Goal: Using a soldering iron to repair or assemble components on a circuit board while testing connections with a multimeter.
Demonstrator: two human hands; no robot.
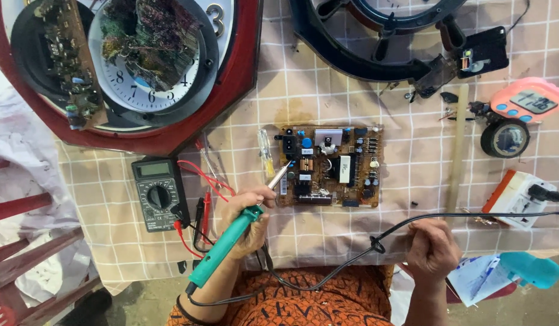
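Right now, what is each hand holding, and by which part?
Left hand: the soldering iron, gripped by its green handle. Right hand: closed on the black cord.

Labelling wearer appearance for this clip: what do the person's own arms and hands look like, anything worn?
Both forearms are bare, with no sleeves or gloves. The left hand and right hand show no rings. A thin dark band circles the left forearm.

This looks like a small repair workshop. The worktop (327,90) has a checked cloth, and on it lie an open wall clock (134,66), a circuit board (330,166), a meter (160,193) with red and black wires, tape (504,137) and a power strip (520,199).
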